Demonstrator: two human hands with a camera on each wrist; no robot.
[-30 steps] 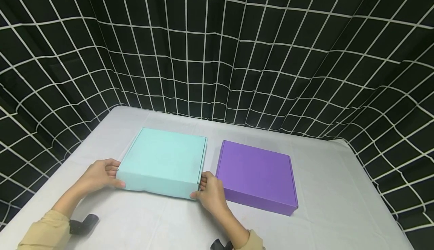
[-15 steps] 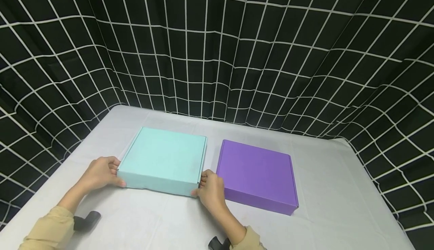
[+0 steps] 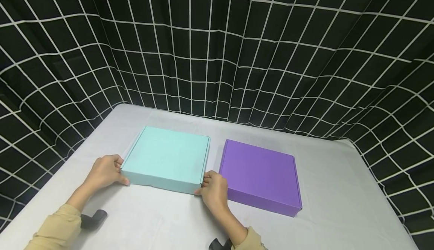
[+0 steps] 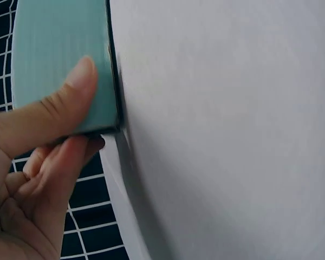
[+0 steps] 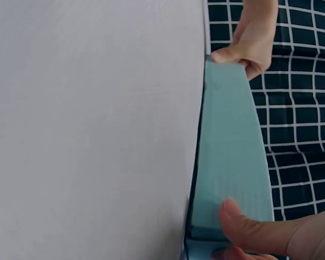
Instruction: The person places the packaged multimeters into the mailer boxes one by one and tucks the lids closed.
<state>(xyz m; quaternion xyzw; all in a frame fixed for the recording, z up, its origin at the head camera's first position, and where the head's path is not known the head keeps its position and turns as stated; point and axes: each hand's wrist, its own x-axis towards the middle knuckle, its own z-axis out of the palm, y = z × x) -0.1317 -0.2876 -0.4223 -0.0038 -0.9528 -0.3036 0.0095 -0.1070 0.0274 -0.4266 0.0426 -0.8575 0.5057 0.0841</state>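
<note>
A flat light-teal cardboard box, its lid down, is on the left half of the white table. My left hand grips its front left corner. In the left wrist view the thumb lies on the front face and the fingers bend round the side. My right hand holds the front right corner the same way, thumb on the front face. A dark line runs under the front edge in the right wrist view; I cannot tell whether that edge is raised.
A purple box, also with its lid down, lies just right of my right hand. White cloth covers the table. Behind and beside it hangs a black curtain with a white grid. Dark wrist pieces stick out near the sleeves.
Both hands keep their grip on the teal box. Its front face looks shorter and darker than before. The whole view has shifted slightly.
</note>
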